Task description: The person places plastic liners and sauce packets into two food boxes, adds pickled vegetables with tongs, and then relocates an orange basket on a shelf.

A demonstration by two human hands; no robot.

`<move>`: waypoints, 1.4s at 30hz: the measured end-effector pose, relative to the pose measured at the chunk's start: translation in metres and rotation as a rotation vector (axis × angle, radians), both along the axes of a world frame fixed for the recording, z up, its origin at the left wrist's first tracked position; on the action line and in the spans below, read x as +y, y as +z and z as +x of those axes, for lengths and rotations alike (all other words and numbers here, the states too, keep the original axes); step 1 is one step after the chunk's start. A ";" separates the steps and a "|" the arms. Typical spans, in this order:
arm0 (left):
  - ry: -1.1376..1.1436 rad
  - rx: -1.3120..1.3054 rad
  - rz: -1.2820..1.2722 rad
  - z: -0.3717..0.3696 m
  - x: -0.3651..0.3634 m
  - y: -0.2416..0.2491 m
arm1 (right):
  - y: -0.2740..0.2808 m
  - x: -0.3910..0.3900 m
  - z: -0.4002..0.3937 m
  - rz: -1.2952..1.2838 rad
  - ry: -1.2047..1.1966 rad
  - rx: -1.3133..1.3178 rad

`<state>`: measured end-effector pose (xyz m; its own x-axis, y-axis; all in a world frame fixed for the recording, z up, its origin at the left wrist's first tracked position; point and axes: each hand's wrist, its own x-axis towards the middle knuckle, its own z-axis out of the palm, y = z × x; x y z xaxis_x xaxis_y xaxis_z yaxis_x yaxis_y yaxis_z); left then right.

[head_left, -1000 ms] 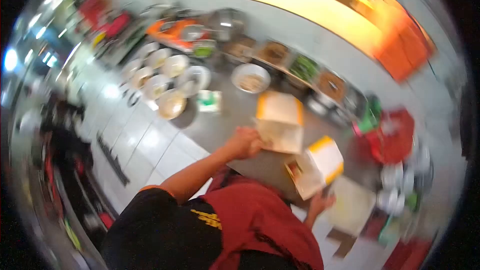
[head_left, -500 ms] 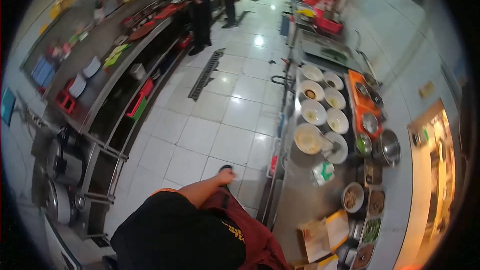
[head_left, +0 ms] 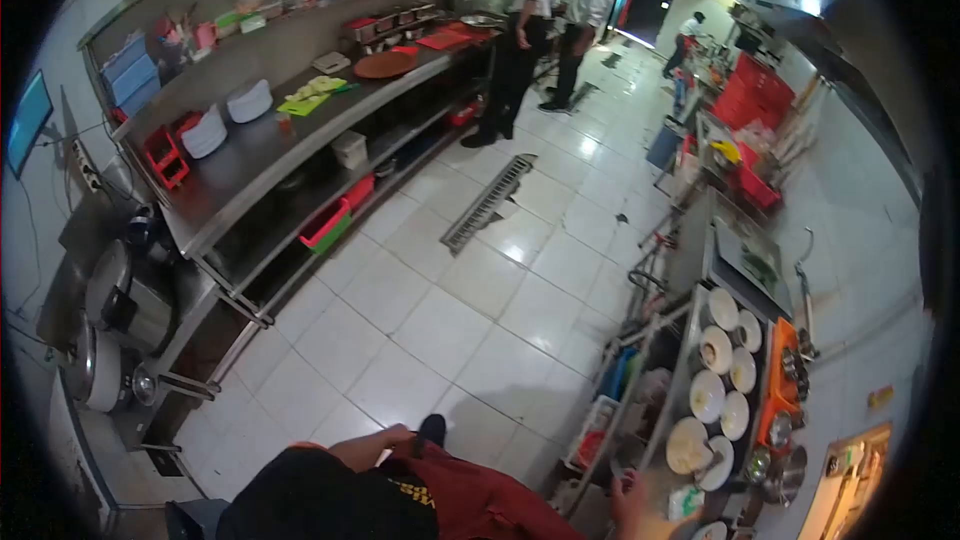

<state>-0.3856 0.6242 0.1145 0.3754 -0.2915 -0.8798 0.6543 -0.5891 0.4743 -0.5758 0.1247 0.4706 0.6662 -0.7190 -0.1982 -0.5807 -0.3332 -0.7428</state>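
Observation:
My left hand [head_left: 400, 437] is in front of my body at the upper edge of the maroon apron [head_left: 480, 495]. Its fingers look curled closed; what they hold, if anything, is hidden. Low at the right, my right hand [head_left: 627, 495] hangs beside the front edge of the steel counter [head_left: 655, 455], blurred, so its fingers cannot be made out. Near it on the counter are a large cream-coloured bowl [head_left: 688, 445] with residue inside and a white-and-green packet [head_left: 685, 502]. Several used white bowls [head_left: 707, 395] stand in two rows behind.
An orange tray [head_left: 782, 370] with metal bowls lies along the right wall. Left runs a long steel table [head_left: 240, 195] with stacked white dishes [head_left: 205, 133] and a brown round board [head_left: 385, 64]. Two people [head_left: 530, 30] stand far down the tiled floor [head_left: 430, 330], near a drain grate [head_left: 490, 202].
My view has swung left and up, so the right counter sits lower and farther right. My left hand has drawn back toward my body. My right hand has come into view beside the counter.

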 end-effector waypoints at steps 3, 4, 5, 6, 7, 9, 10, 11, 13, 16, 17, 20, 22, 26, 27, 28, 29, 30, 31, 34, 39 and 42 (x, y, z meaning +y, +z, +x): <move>-0.496 -0.197 -0.129 0.068 -0.020 0.106 | -0.086 0.039 0.084 0.097 0.272 0.196; -0.329 -0.068 -0.237 0.086 -0.021 0.109 | -0.129 0.047 0.109 0.193 0.359 0.291; -0.159 0.056 -0.351 0.107 -0.019 0.107 | -0.141 0.062 0.134 0.199 0.373 0.263; -0.196 0.102 -0.300 0.134 -0.025 0.118 | -0.146 0.075 0.153 0.152 0.583 0.512; -0.234 0.156 -0.252 0.155 -0.028 0.130 | -0.150 0.085 0.169 0.095 0.787 0.768; -0.191 -0.046 -0.245 0.191 -0.018 0.141 | -0.141 0.105 0.219 0.311 0.703 0.718; -0.183 -0.045 -0.230 0.215 -0.013 0.149 | -0.127 0.112 0.248 0.523 0.608 0.680; -0.234 -0.082 -0.195 0.241 -0.009 0.142 | -0.110 0.119 0.276 0.732 0.507 0.639; -0.221 -0.141 -0.126 0.290 0.013 0.121 | -0.068 0.146 0.328 1.163 0.285 0.549; -0.434 -0.269 -0.010 0.372 0.066 0.047 | 0.049 0.201 0.446 1.342 0.165 0.320; -0.500 -0.278 0.036 0.401 0.084 0.057 | 0.079 0.213 0.493 1.418 0.103 0.206; -0.096 -0.048 0.173 0.480 0.134 0.078 | -0.117 0.148 0.657 1.517 0.642 0.624; 0.032 0.000 0.197 0.513 0.159 0.093 | -0.137 0.143 0.790 1.075 1.132 0.397; 0.295 -0.023 0.203 0.567 0.158 0.130 | -0.027 0.194 1.044 0.070 1.119 0.096; 0.294 -0.004 0.194 0.580 0.147 0.128 | 0.009 0.209 1.092 -0.085 1.207 0.021; 0.299 0.003 0.185 0.601 0.137 0.125 | 0.056 0.228 1.127 0.067 1.246 -0.154; 0.305 0.004 0.182 0.627 0.132 0.122 | 0.107 0.247 1.157 0.118 1.278 -0.140; 0.313 -0.002 0.184 0.659 0.132 0.120 | 0.143 0.260 1.189 0.239 1.328 -0.126; 0.323 -0.012 0.188 0.691 0.133 0.118 | 0.173 0.268 1.221 0.219 1.442 -0.154; 0.371 -0.063 0.207 0.804 0.146 0.114 | 0.239 0.281 1.313 0.016 1.727 -0.356; 0.409 -0.208 0.290 1.024 0.225 0.137 | 0.336 0.301 1.451 -0.121 1.739 -0.551; 0.451 -0.216 0.234 1.099 0.187 0.133 | 0.404 0.307 1.545 -0.451 1.757 -0.666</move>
<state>0.7131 0.8114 0.2476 0.5972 0.1342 -0.7908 0.7684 -0.3786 0.5160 0.9687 0.4319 0.8743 0.4678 0.8185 0.3334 0.8623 -0.3400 -0.3752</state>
